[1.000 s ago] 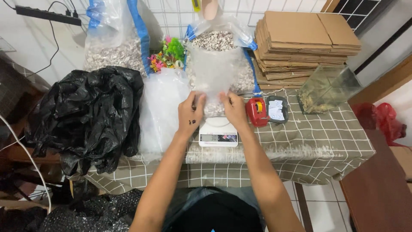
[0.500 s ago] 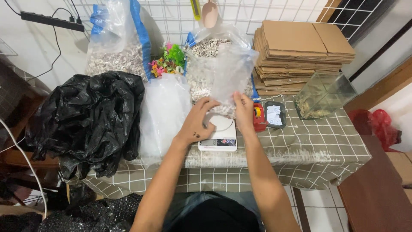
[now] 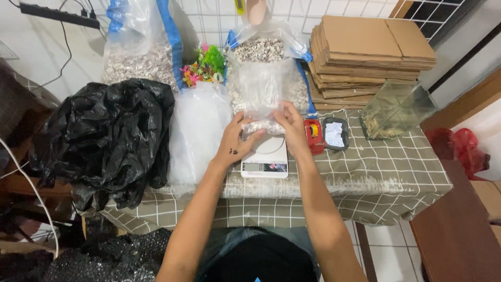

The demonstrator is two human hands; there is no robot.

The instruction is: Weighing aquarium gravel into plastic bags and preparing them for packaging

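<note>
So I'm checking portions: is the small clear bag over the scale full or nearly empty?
Nearly empty: the small clear bag holds pale pebbles only at its bottom, above the scale.

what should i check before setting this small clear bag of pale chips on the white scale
1. Both hands grip the small clear plastic bag of pale chips, left hand and right hand: ok.
2. Bag held upright, chips at the bottom: ok.
3. Platform of the white digital kitchen scale bare: ok.
4. Scale flat on the checked tablecloth: ok.
5. Display zeroed: cannot tell.
6. Bag mouth closed: cannot tell.
</note>
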